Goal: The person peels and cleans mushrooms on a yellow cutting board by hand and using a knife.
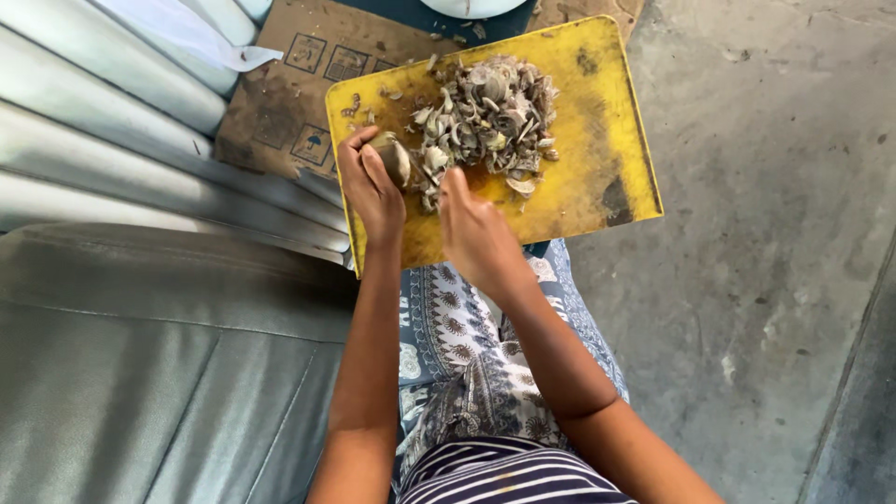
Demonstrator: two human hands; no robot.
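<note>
1. far left: a grey cushioned seat [140,355] and pale corrugated sheeting [103,121] hem in that side, so there is little free room to swing an arm out that way.
2. a flattened cardboard box [280,93] lies under the top-left corner of the yellow cutting board [597,121], which rests over the person's lap on a patterned cloth [467,355].
3. the left hand [369,187] is clamped on one brownish whole piece [395,159], fingers wrapped round it, at the board's left edge and just beside the heap.
4. the right hand [476,229] is near the left one but apart from it, closed with a finger pointing at the piece; whether it grips a blade i cannot tell.
5. a large heap of cut bits and peelings [490,117] covers the board's middle and upper part, so by my reading much cutting is done; the held piece looks uncut, and no other whole ones show.
6. right of the heap the board is bare and stained up to its right edge, offering room to push bits.
7. far right: open concrete floor [765,261], free space beyond the board's overhanging corner.
</note>
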